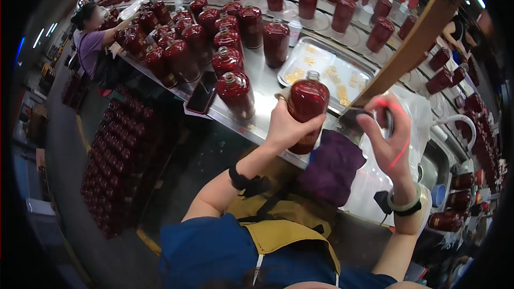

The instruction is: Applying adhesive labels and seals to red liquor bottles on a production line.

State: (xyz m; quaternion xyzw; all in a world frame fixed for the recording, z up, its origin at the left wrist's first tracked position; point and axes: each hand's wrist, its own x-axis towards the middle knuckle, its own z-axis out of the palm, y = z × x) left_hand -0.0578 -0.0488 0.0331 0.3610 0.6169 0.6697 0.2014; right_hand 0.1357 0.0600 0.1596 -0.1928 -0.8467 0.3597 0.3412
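Red glass bottle (309, 99) is sitting in the left hand (286, 128), neck up, at the near edge of the metal desk (259, 123). Left hand is gripping it around the body, thumb lying across the near face. Can't tell if the base is touching the desk.

Right hand (393, 136) is hanging to the right of the bottle, well clear of it, fingers curling toward the thumb. Something dark is showing inside the curl; can't tell what it is or whether the hand is gripping it. Thin red light is running over that hand.

Metal tray (321, 69) is lying just beyond the bottle, with gold pieces (294, 76) spreading across it. Wooden bar (409, 43) is slanting up past the tray's right end. Purple cloth (334, 168) is bunching at the near edge, between the hands. White sheet (415, 109) is lying under and behind the right hand.

To the left, another red bottle (235, 93) is standing nearest, dark phone (202, 93) lying just beside it, more red bottles clustering behind. On the far side, a conveyor (326, 20) is carrying red bottles too. Far left, a co-worker (93, 40) in a purple top is reaching toward the cluster.
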